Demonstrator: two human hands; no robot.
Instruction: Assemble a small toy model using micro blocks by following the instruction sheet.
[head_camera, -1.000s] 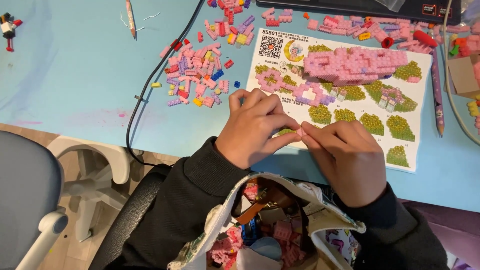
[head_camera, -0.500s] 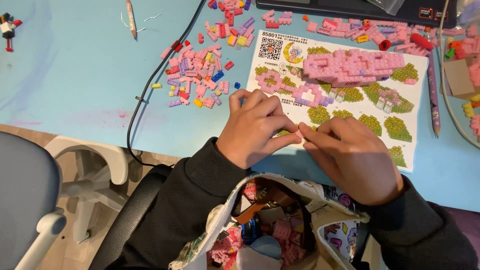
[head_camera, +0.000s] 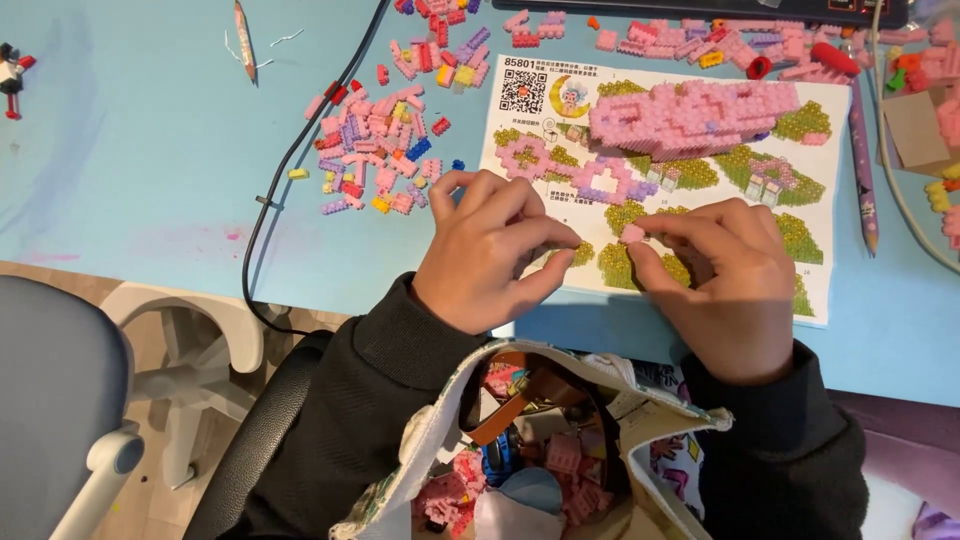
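While both hands work over the instruction sheet (head_camera: 810, 250), right hand (head_camera: 715, 275) pinches a small pink brick (head_camera: 633, 233) at fingertips; left hand (head_camera: 490, 245) curled, apparently empty. Step: placing; needs aligned press. Pink build (head_camera: 690, 115) at 12 o'clock.

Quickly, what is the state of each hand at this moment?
Left hand: fingers curled, thumb meeting forefinger; whether it holds anything cannot be told.
Right hand: closed in a pinch grip on a small pink plastic brick.
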